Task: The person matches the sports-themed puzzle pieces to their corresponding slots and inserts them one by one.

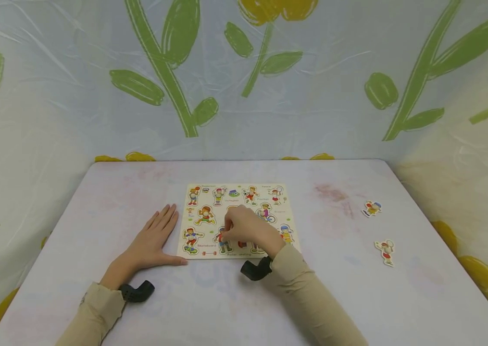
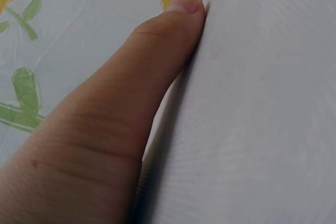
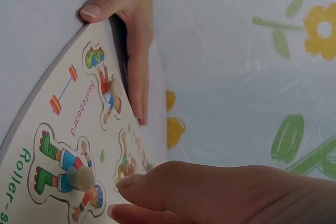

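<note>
A pegged wooden puzzle board (image 1: 235,257) with pictures of children playing sports lies mid-table. Flat on the table at its left side is my left hand (image 1: 150,245), fingers extended and thumb at the board's near left corner. My right hand (image 1: 250,226) hovers low over the board, wrist bent. In the right wrist view its thumb (image 3: 136,184) and a finger are a little apart, with nothing between them. They are beside the round knob (image 3: 81,178) of the roller-skater piece (image 3: 63,163), which sits in its outline. The skateboarder piece (image 3: 109,87) is also in its slot.
Two loose puzzle pieces lie to the right of the board: one figure with a blue cap (image 1: 372,208) and a tennis-player-like figure (image 1: 385,253). A reddish stain (image 1: 332,192) marks the white table (image 1: 334,298). Flower-printed sheeting (image 1: 313,110) encloses the back and sides.
</note>
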Demonstrator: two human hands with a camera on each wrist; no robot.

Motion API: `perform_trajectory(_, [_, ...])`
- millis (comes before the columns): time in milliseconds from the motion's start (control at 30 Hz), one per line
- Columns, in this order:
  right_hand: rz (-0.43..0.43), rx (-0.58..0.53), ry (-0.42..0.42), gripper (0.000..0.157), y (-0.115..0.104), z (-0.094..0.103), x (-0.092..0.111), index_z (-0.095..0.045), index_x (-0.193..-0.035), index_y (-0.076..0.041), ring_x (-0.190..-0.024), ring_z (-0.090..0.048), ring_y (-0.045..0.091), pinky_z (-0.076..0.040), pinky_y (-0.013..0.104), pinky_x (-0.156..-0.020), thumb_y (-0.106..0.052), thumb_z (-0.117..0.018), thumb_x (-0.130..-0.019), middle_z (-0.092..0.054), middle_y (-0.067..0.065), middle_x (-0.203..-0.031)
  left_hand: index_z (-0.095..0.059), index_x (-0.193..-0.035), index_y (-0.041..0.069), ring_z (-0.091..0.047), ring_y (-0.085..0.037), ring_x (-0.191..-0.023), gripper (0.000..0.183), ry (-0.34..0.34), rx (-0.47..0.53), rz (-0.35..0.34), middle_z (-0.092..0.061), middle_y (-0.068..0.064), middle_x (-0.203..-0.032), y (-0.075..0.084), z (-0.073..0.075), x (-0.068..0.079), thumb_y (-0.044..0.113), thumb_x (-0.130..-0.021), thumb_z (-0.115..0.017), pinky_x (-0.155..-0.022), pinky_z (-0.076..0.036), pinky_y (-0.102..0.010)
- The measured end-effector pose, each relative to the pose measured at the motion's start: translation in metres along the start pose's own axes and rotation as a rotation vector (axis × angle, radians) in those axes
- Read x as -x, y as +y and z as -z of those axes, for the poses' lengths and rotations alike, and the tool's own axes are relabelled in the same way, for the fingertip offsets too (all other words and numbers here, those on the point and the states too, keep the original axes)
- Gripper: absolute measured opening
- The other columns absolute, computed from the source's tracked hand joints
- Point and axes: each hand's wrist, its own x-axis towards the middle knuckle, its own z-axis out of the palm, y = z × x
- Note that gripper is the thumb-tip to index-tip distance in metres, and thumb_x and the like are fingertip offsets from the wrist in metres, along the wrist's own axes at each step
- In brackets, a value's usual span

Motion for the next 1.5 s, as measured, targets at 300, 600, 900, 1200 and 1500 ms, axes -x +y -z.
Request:
perform_trajectory(300, [-0.007, 0.098, 0.034, 0.013, 0.005, 0.009, 0.006, -0.069, -0.074, -0.013, -0.064, -0.055, 0.014, -0.046, 0.027, -0.057, -0.014, -0.074, -0.085, -0.062, -0.003, -0.073, -0.019, -0.156, -0.004, -0.005, -0.033, -0.152, 0.135, -0.02, 0.0, 0.006, -0.01, -0.018, -0.165, 0.002, 0.003, 0.001, 0.088, -0.066, -0.061, -0.123, -0.008, -0.047])
perform_trajectory(600, [-0.041, 0.086, 0.05, 0.011, 0.013, 0.018, 0.016, -0.07, -0.074, -0.014, -0.063, -0.054, 0.014, -0.046, 0.026, -0.054, -0.012, -0.071, -0.085, -0.062, -0.002, -0.074, -0.02, -0.156, -0.004, -0.008, -0.034, -0.151, 0.135, 0.021, -0.004, -0.008, -0.012, -0.018, -0.164, 0.001, 0.0, 0.001, 0.087, -0.065, -0.062, -0.123, -0.008, -0.044])
perform_trajectory(900, [-0.068, 0.066, 0.07, 0.01, 0.028, 0.031, 0.03, -0.069, -0.075, -0.011, -0.063, -0.053, 0.016, -0.047, 0.028, -0.055, -0.011, -0.069, -0.086, -0.06, 0.001, -0.073, -0.017, -0.157, -0.002, -0.004, -0.031, -0.152, 0.136, -0.012, -0.005, 0.015, -0.008, -0.016, -0.165, 0.001, 0.0, 0.0, 0.089, -0.065, -0.06, -0.123, -0.005, -0.043])
perform_trajectory(1200, [-0.08, 0.03, 0.103, 0.013, 0.046, 0.043, 0.047, -0.068, -0.075, -0.009, -0.052, -0.05, 0.013, -0.045, 0.027, -0.049, -0.012, -0.072, -0.086, -0.06, 0.001, -0.07, -0.015, -0.157, 0.0, -0.001, -0.029, -0.152, 0.136, -0.037, -0.007, 0.03, -0.005, -0.014, -0.166, 0.0, 0.001, 0.0, 0.092, -0.065, -0.055, -0.123, -0.002, -0.041])
perform_trajectory(1500, [-0.103, 0.067, 0.12, 0.011, 0.068, 0.053, 0.061, -0.07, -0.076, -0.009, -0.067, -0.05, 0.017, -0.044, 0.029, -0.057, -0.012, -0.07, -0.087, -0.059, 0.002, -0.072, -0.016, -0.157, -0.001, -0.001, -0.029, -0.152, 0.136, -0.038, -0.003, 0.036, -0.005, -0.014, -0.166, 0.002, 0.002, 0.0, 0.091, -0.065, -0.057, -0.123, -0.003, -0.042])
